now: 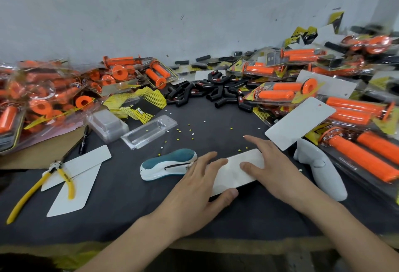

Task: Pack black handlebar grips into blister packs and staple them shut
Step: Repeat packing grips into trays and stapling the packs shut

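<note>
White card (232, 173) flat on the dark table (129, 213), held down by both hands. The left hand (199, 182) covers its left end with fingers laid out straight and thumb against its near edge; the right hand (266, 165) rests on its right end, fingers extended and released, thumb on the card face. The stapler (167, 165) lies just left of the card, an empty clear blister tray (149, 134) beyond and left of it, and the loose black handlebar grips (212, 91) are heaped well beyond it.

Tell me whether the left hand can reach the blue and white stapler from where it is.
Probably yes. The left hand rests on the white card, and the stapler lies right next to it with nothing between them.
</note>
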